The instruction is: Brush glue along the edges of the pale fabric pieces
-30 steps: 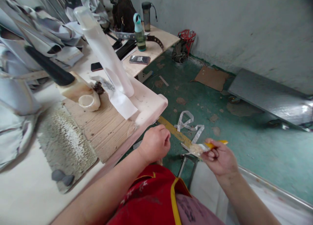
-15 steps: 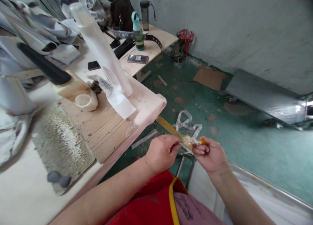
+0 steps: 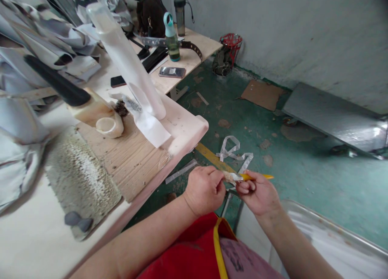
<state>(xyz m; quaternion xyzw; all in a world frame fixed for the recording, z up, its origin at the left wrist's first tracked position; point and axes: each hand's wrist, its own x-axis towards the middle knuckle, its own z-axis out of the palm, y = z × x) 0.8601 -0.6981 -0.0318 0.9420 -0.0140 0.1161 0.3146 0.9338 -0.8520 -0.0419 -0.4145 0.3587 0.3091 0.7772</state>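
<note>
My right hand (image 3: pixel 259 192) is closed round the yellow handle of a paintbrush (image 3: pixel 247 177), held level above the floor, its handle end pointing right. At the pale bristles on the brush's left end, my left hand (image 3: pixel 206 189) is closed in a pinch. The fingers cover most of the bristle tip, so whether they grip the bristles or something small there is hidden. A red apron (image 3: pixel 182 250) with a yellow edge lies below my hands.
On the pale worktable (image 3: pixel 188 127) at left are cardboard (image 3: pixel 136 166), a speckled slab (image 3: pixel 87 174), a black-handled tool (image 3: pixel 57 79) and a tall white tube (image 3: pixel 127 65). A bottle (image 3: pixel 172 40) and phone (image 3: pixel 172 72) stand behind. A grey flat cart (image 3: pixel 333 117) is at right.
My left hand has moved right onto the bristles, which showed spread out before and are now mostly covered. More of the yellow handle shows past my right hand. The view has shifted slightly.
</note>
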